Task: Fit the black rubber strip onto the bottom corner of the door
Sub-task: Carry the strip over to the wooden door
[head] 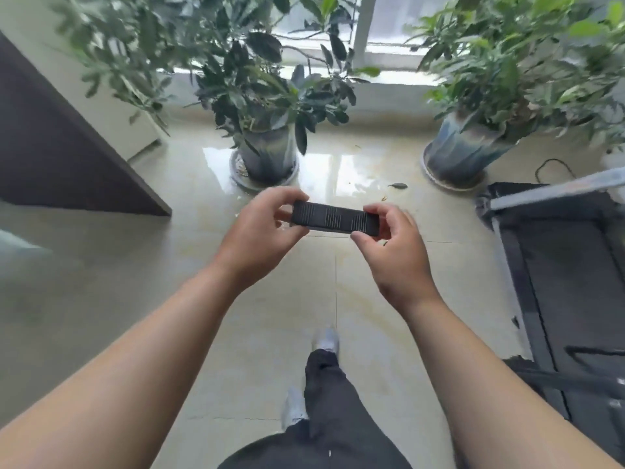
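Observation:
A short black ribbed rubber strip (333,219) is held level in front of me, above the tiled floor. My left hand (262,228) pinches its left end between thumb and fingers. My right hand (392,247) grips its right end the same way. The dark brown door (57,150) stands open at the far left, seen edge-on, and its bottom corner (167,213) meets the floor about a hand's width left of my left hand, lower down.
Two potted plants (267,154) (463,154) in glazed pots stand on the glossy floor below a window. A black and grey treadmill (554,265) lies at the right. My legs and grey shoes (324,340) show below.

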